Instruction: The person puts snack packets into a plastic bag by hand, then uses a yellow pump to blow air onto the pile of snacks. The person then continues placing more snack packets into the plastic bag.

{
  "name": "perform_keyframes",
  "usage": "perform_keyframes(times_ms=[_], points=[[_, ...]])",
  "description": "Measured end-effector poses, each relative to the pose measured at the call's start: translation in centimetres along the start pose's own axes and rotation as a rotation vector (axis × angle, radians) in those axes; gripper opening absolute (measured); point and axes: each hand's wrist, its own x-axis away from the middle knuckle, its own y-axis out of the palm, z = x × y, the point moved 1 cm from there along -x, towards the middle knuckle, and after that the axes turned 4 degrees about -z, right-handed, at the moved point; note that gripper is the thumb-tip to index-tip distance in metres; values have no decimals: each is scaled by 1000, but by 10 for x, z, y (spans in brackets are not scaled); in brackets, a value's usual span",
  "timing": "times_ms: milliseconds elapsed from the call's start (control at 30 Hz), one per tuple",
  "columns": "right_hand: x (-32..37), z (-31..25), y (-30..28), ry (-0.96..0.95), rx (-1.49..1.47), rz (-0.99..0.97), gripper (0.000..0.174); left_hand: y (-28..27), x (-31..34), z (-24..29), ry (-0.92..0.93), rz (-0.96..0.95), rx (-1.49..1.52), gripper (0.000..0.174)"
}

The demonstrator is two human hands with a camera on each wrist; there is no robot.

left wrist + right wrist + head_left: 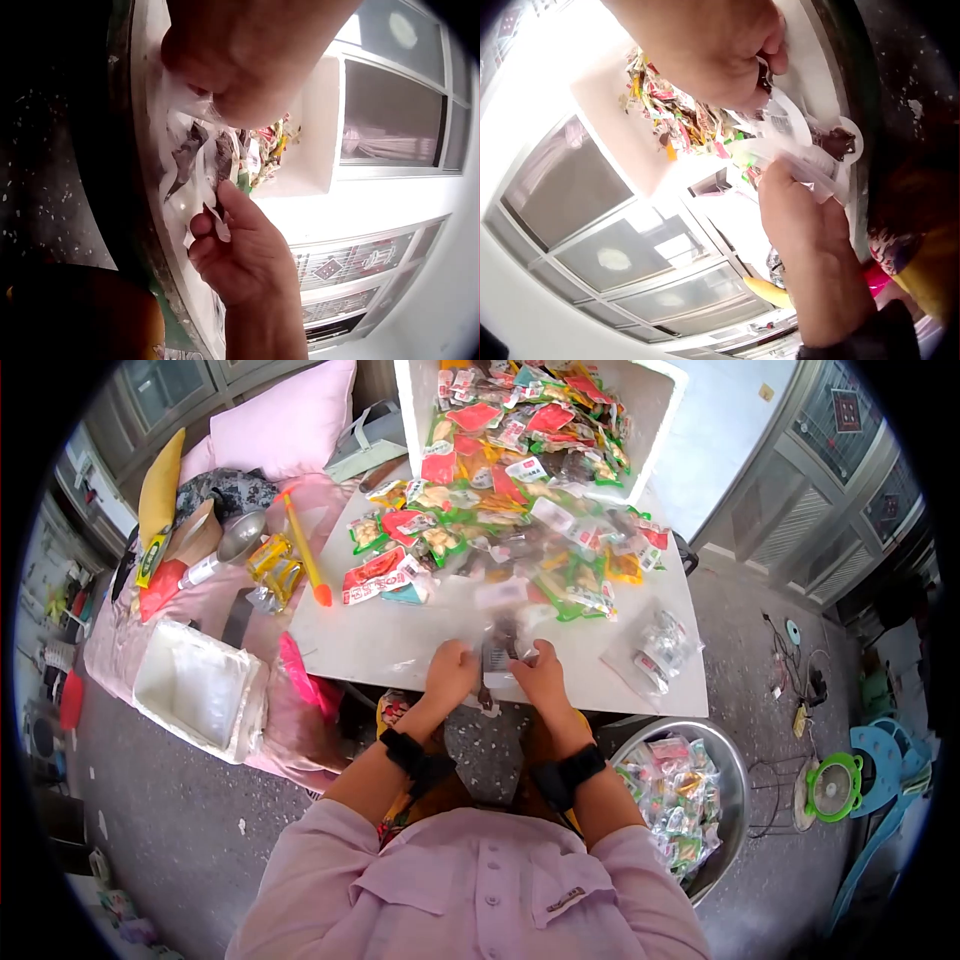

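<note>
Both hands work at the table's near edge. My left hand (452, 676) grips a crumpled clear plastic bag (814, 176), its thumb on top in the right wrist view. Across from it, my right hand (541, 678) pinches the edge of a small clear packet with dark brown contents (500, 650). In the left wrist view the right hand's thumb and fingers (236, 199) nip the packet's pale edge. Another dark-filled clear packet (838, 142) lies close by at the table edge. The left hand's fingertips are partly hidden in the left wrist view.
Colourful snack packets (440, 540) spill from a white foam box (660, 420) over the table (400, 635). A clear bag of packets (660, 650) sits at right. A metal basin (735, 810) of packets stands on the floor. At left lie an empty foam box (190, 680) and an orange-yellow stick (303, 545).
</note>
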Motion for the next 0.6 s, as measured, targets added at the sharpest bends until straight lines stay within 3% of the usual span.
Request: perform_keyframes(times_ms=[100,233,400,500,600], points=[[-6,14,1,-23,-121,-105,37,-8,0,3,163,147,-52,6],[18,-12,-32,153,-595,-167,30,-41,-5,29,200,15,-404,6],[39,-24,-59,80,-499,-302,30,-45,-8,30,226,-107,-589,6],[53,-25,-66,24,-320,-430,31,-41,-6,30,101,-136,-610,7],[56,-25,-67,-49,-229,-413,30,-40,-3,33,37,-126,-511,7]])
